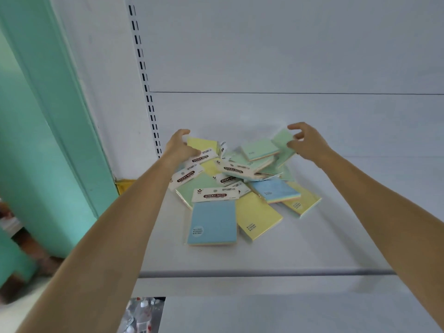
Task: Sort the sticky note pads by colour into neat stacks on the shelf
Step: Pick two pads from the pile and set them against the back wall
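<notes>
Head view: square, plastic-wrapped paper pads [212,222] in blue, yellow and green lie jumbled on the smooth white shelf [336,236]. At the heap's back the left grip [179,145] curls round a yellow pad [201,143]; the right grip [308,143] pinches a tilted green pad [283,139] by its corner.

Lying heaped and overlapping on the white shelf [336,236]: blue, yellow and green sticky note pads [240,186]. Being gripped under the left hand [180,146]: a yellow pad [204,144]. Being pinched, tilted, in the right hand [310,143]: a green pad [283,140]. Lying flat, well short of both grips: a blue pad [212,222] with a "STICKY NOTE" header.
</notes>
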